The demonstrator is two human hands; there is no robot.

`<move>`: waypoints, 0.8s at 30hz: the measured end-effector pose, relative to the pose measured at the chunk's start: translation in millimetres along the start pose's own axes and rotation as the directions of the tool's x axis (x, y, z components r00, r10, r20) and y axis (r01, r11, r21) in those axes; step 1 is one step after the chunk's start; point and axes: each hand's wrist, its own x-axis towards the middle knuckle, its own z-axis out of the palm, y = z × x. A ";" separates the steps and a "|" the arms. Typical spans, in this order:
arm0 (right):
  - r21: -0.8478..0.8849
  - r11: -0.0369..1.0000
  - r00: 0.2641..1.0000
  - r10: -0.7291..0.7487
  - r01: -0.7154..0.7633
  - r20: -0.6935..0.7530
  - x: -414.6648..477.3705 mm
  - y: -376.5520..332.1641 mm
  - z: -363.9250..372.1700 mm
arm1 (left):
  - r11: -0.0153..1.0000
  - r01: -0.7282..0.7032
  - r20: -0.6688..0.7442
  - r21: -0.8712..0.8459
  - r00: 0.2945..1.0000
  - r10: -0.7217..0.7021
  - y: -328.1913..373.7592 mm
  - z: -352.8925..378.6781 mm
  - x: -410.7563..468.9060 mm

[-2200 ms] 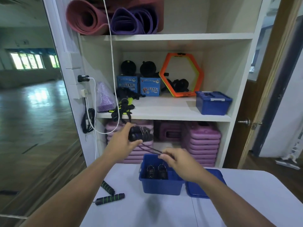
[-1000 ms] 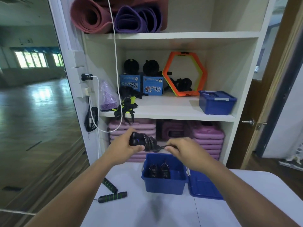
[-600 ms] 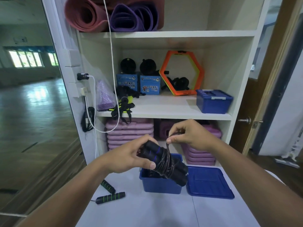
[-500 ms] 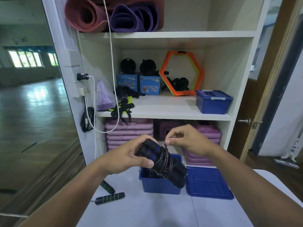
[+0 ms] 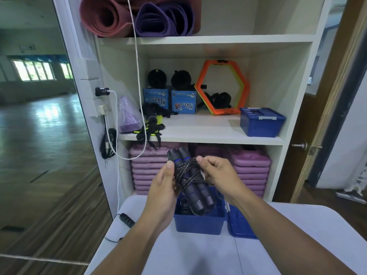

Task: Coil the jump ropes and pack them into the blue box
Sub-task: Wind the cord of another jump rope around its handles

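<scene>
A black jump rope (image 5: 190, 179) with blue-ringed handles is held above the open blue box (image 5: 199, 223); its cord is wound around the two handles. My left hand (image 5: 163, 187) grips the bundle from the left. From the right, my right hand (image 5: 215, 173) pinches the cord at the wrapped part. Dark coiled rope lies inside the box, mostly hidden behind the handles. Another jump rope handle (image 5: 127, 220), black with green bands, lies on the white table (image 5: 188, 253) at the left.
The blue lid (image 5: 238, 225) lies flat right of the box. Behind the table stands a white shelf (image 5: 208, 133) with a closed blue box (image 5: 261, 122), two Lucky Star cartons, an orange hexagon ring and pink step boards below. A white cable hangs at the left.
The last loose cord has been wound onto the handles. The bundle has turned more upright, and my right hand has come down from above to pinch the wrap.
</scene>
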 end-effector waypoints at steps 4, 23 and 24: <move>-0.097 0.995 0.999 -0.025 0.029 0.045 -1.6 -0.7 -1.0 | 0.997 0.035 0.015 0.067 0.999 -0.036 -0.8 -4.5 -3.5; -0.540 0.782 0.819 0.508 -0.310 0.266 32.3 -27.4 -49.4 | -0.072 -0.639 0.620 0.765 0.763 -0.185 47.9 -39.9 18.0; -0.522 0.787 0.814 0.516 -0.329 0.266 32.5 -29.5 -47.9 | -0.120 -0.667 0.650 0.735 0.744 -0.153 46.4 -39.7 16.6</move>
